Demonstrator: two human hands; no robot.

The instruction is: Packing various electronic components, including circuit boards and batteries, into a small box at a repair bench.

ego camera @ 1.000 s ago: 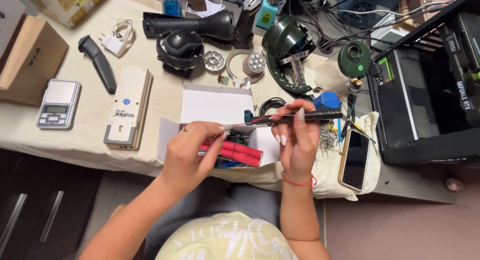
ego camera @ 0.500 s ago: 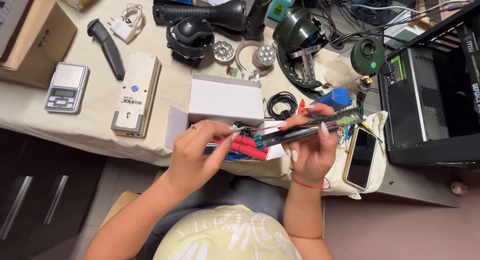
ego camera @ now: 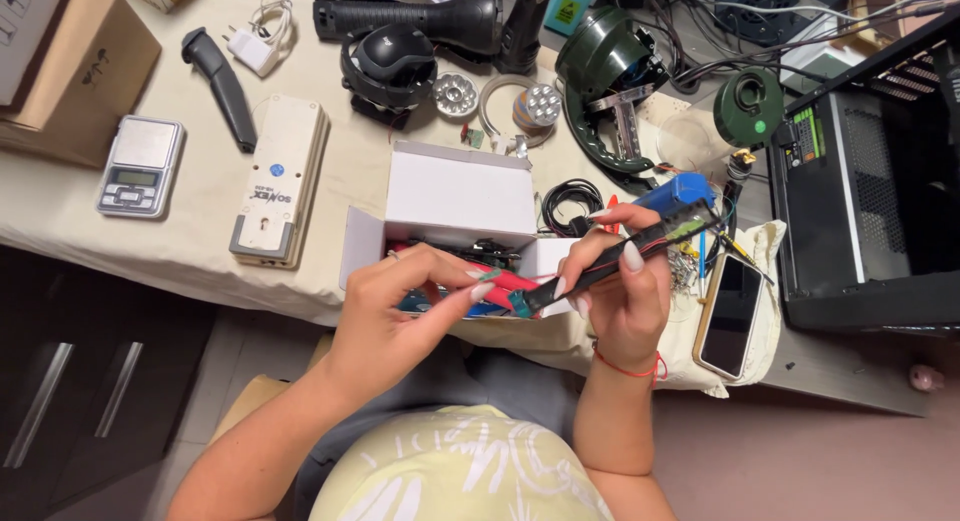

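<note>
Fingers point(ego camera: 478, 281) of the left hand point(ego camera: 400, 316) pinched nearly closed on the near tip of a long dark board strip point(ego camera: 620, 256), right at its teal end. Right hand point(ego camera: 620, 296) wrapped round the strip's middle, fingers curled tight, holding it slanted just in front of the white box point(ego camera: 460, 196). Looks like the end-fitting step, fiddling the tip; next move likely needs a steady strip and a fine pinch. Red cells point(ego camera: 505, 281) sit in the box, under the fingers

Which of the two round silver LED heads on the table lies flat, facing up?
The left LED head, beside the black dome; the right LED head stands taller on a body.
</note>
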